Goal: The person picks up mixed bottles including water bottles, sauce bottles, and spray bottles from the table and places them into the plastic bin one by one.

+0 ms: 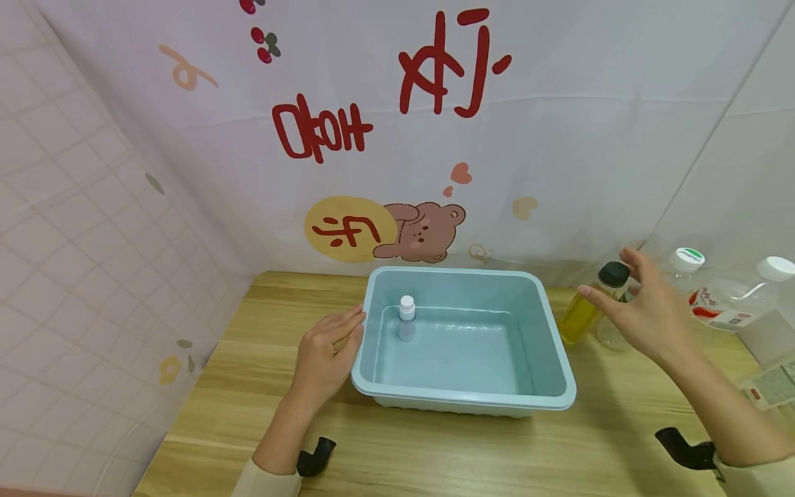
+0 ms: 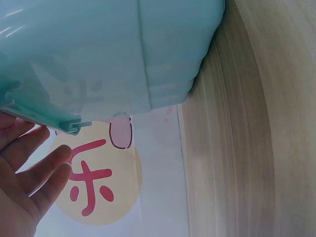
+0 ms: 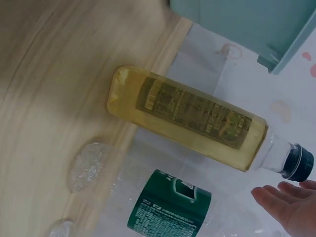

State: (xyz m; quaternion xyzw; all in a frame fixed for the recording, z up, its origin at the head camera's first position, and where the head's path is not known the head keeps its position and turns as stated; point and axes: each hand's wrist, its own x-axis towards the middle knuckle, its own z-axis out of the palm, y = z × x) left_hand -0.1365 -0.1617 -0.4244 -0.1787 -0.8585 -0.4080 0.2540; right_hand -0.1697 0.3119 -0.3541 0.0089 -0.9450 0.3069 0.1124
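Observation:
My left hand (image 1: 326, 355) rests its fingertips against the left rim of a pale blue-green plastic basin (image 1: 462, 398); in the left wrist view the fingers (image 2: 47, 190) are extended beside that rim. Inside the basin, toward its left end, stands a small clear bottle (image 1: 406, 321) with a white cap. To the right of the basin, my right hand (image 1: 655, 314) is spread around the neck of an upright bottle of yellow oil (image 1: 579, 321). Its dark cap (image 3: 298, 163) lies close above the fingers in the right wrist view, which shows a gap between fingers and bottle.
Behind the right hand stand a clear bottle with a green label (image 3: 170, 205) and a larger clear bottle with a red and white label (image 1: 720, 307). A box (image 1: 770, 386) sits at the right edge. The wooden table (image 1: 397, 455) ends at a printed cloth backdrop (image 1: 559, 172).

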